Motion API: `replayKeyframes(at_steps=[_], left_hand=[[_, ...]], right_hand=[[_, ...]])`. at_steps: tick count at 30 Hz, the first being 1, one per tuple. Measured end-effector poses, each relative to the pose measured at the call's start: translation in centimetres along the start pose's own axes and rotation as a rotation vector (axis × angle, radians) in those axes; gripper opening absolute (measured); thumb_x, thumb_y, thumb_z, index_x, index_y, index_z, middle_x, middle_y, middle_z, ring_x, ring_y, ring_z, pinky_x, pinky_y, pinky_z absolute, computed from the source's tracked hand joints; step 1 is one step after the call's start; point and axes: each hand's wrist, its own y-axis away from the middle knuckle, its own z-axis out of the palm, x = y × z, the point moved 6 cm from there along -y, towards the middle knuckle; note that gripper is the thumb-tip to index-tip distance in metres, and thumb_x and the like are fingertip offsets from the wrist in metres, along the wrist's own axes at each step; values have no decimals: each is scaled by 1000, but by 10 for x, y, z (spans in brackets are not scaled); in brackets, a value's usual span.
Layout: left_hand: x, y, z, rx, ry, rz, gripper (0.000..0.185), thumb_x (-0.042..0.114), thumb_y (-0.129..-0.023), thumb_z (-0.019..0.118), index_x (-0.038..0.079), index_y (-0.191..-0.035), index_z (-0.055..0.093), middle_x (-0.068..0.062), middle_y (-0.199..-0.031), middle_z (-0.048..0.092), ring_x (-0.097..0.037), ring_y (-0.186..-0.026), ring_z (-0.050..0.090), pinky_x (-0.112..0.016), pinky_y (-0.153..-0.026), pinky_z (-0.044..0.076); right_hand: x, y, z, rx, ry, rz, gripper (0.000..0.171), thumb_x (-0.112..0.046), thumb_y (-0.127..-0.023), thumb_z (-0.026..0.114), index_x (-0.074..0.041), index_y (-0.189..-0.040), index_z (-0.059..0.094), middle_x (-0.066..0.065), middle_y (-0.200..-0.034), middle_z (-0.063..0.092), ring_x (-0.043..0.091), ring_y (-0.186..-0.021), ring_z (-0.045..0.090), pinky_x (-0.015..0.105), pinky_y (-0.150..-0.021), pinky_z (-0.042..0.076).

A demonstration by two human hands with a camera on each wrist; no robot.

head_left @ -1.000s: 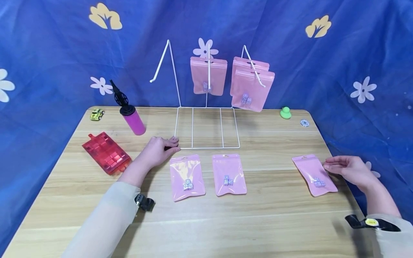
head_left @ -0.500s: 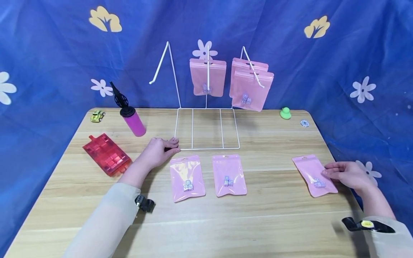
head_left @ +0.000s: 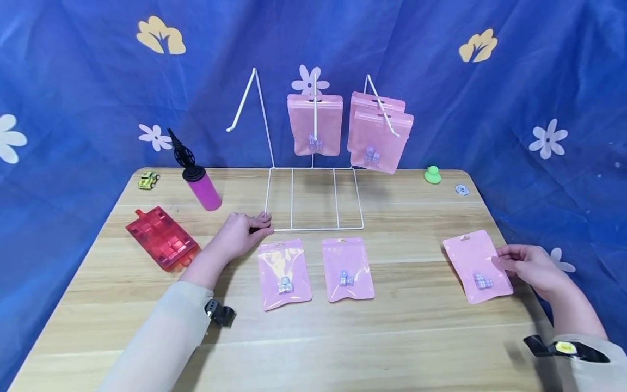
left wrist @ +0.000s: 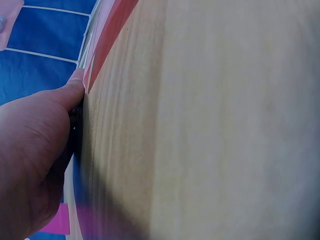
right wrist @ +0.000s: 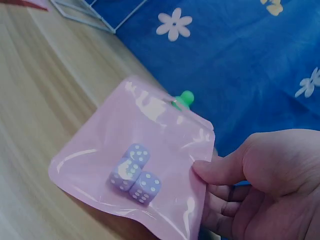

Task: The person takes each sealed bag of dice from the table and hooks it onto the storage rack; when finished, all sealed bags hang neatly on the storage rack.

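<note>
My right hand pinches the right edge of a pink zip bag at the table's right side. Its near side tilts up from the table, and dice show through the film. At the front left corner of a white wire display rack, my left hand holds the frame between thumb and fingers. One pink bag hangs on the rack's middle hook; two more, one front bag overlapping another, hang on the right hook. The left hook carries nothing.
Two pink dice bags, a left one and a right one, lie before the rack. Leftward are a magenta hand pump, a red translucent case and a toy car. Back right: a green duck, a poker chip.
The right hand has gone from beside the bag to gripping its edge, and the bag has turned and lifted on that side. My left hand stays at the rack corner.
</note>
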Motion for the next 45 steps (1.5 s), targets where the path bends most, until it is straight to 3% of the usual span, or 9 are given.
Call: replayKeyframes(at_steps=[5,14,19,24,26,33,39,45], left_hand=[[-1,2,1,11,-3,14,29,20,-98,80,0,-119,77,-15,-132,69,-33,-131,62,-51,-117,42],[1,3,1,7,-22,22,30,21,-99,79,0,-120,77,-16,-133,69,-32,-131,62,-52,-116,43],[2,3,0,-1,-17,15,29,19,-99,79,-1,-120,77,-16,-133,69,-32,-131,62,-52,-117,42],[2,3,0,7,-8,22,29,18,-99,79,-1,-120,77,-16,-132,69,-32,-131,62,-52,-117,42],[2,3,-1,13,-7,28,29,18,-99,79,-2,-120,77,-17,-132,70,-32,-131,62,-52,-116,43],[1,1,-1,14,-12,20,30,20,-98,80,0,-120,77,-14,-133,69,-29,-131,62,-49,-117,43],[3,1,-2,21,-13,29,29,19,-98,80,-1,-119,78,-15,-131,70,-31,-130,63,-50,-115,44],[4,1,-2,17,-8,33,29,18,-98,80,-1,-120,77,-16,-131,70,-31,-130,63,-51,-115,44]], right_hand=[[-19,5,1,13,-35,-75,30,-1,-104,62,21,-124,58,10,-101,71,11,-81,66,26,-70,60],[-61,17,-5,116,-57,-182,24,-2,-103,68,18,-116,63,-3,-90,72,9,-75,62,23,-61,56],[-82,21,-9,176,-116,-210,24,-6,-103,69,16,-114,65,-6,-89,74,7,-78,66,17,-67,57],[-105,21,-8,194,-300,-277,5,1,-100,71,1,-103,75,0,-89,76,5,-76,68,16,-67,58],[-116,21,-5,182,-417,-314,9,4,-97,73,-4,-99,77,3,-88,76,6,-74,69,16,-65,57],[-150,23,8,131,-727,-409,13,13,-94,72,2,-98,77,7,-88,76,10,-76,70,17,-66,59],[-180,24,14,102,-847,-473,18,19,-95,66,5,-99,77,8,-89,77,12,-77,72,19,-68,61],[-208,22,25,90,-884,-534,19,21,-94,64,9,-100,76,10,-91,78,13,-80,73,22,-72,63]])
